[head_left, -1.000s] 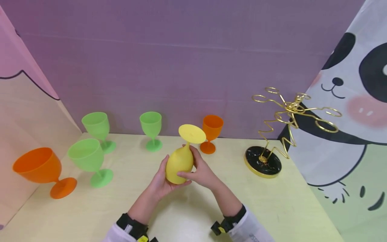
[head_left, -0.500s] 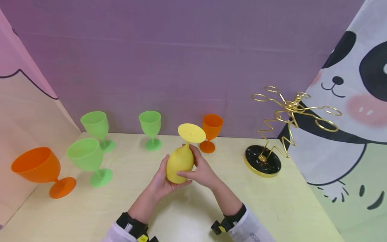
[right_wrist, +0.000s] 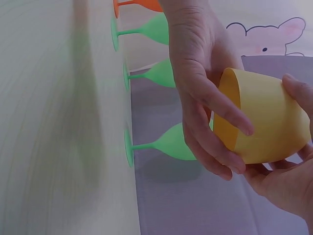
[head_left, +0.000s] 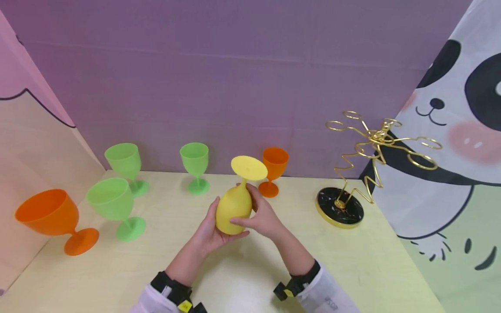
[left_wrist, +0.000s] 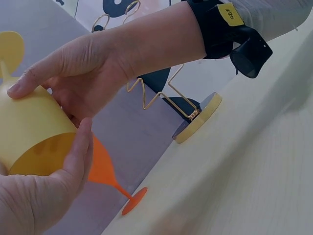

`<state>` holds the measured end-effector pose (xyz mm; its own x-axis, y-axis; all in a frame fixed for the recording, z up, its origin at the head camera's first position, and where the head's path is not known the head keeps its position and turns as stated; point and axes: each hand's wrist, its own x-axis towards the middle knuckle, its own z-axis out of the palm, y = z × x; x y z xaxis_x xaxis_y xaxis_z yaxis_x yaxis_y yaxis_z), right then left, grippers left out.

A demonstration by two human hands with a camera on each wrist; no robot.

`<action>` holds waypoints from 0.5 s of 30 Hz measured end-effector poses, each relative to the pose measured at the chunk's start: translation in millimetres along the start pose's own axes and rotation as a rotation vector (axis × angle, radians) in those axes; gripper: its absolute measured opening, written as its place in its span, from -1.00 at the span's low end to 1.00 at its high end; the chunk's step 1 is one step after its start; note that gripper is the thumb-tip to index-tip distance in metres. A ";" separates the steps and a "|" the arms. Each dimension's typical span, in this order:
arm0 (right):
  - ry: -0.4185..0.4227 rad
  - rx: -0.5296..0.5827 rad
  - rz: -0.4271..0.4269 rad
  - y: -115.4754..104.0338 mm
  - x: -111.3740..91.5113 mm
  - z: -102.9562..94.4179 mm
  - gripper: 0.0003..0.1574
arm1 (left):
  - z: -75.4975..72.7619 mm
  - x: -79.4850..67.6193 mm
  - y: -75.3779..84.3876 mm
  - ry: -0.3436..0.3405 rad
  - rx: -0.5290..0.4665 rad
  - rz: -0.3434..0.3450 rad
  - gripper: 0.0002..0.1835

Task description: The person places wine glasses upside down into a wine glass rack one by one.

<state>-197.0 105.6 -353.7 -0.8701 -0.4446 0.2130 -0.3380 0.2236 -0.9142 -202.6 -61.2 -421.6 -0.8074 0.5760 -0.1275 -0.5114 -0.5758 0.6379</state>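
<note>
Goblets (head_left: 194, 158), three green and two orange, are standing left of the gold wire rack (head_left: 379, 138) in the head view; also left of it, the left hand (head_left: 210, 232) and right hand (head_left: 264, 216) are holding the tilted yellow goblet (head_left: 232, 209) above the table (head_left: 332, 254). In the left wrist view its open mouth is showing underneath; in the right wrist view the left hand is curling round its rim. Lifting and upturning seem done, setting down not yet.

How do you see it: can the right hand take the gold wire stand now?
Probably not yet: the right hand is busy holding the yellow goblet with the left hand. Otherwise, the way looks free: nothing visible stands between that hand and the gold wire stand.
</note>
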 end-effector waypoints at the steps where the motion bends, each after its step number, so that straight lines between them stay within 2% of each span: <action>1: -0.001 0.001 0.002 -0.6 -0.1 0.2 0.04 | -0.3 -0.4 0.2 -0.001 0.003 -0.002 -0.30; 10: 0.006 0.001 -0.021 -3.0 0.1 -0.6 0.03 | -0.3 -0.7 0.2 -0.036 0.040 0.021 -0.37; 13: 0.041 0.003 -0.047 12.0 4.1 -2.6 0.04 | 0.5 0.4 1.8 -0.030 0.066 0.039 -0.34; 15: 0.065 0.005 -0.061 21.8 7.3 -4.2 0.06 | -0.4 -1.2 4.9 0.002 0.115 0.065 -0.31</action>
<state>-212.2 110.8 -370.6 -0.8693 -0.4004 0.2898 -0.3894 0.1936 -0.9005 -204.3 -64.9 -418.6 -0.8384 0.5386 -0.0840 -0.4208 -0.5415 0.7278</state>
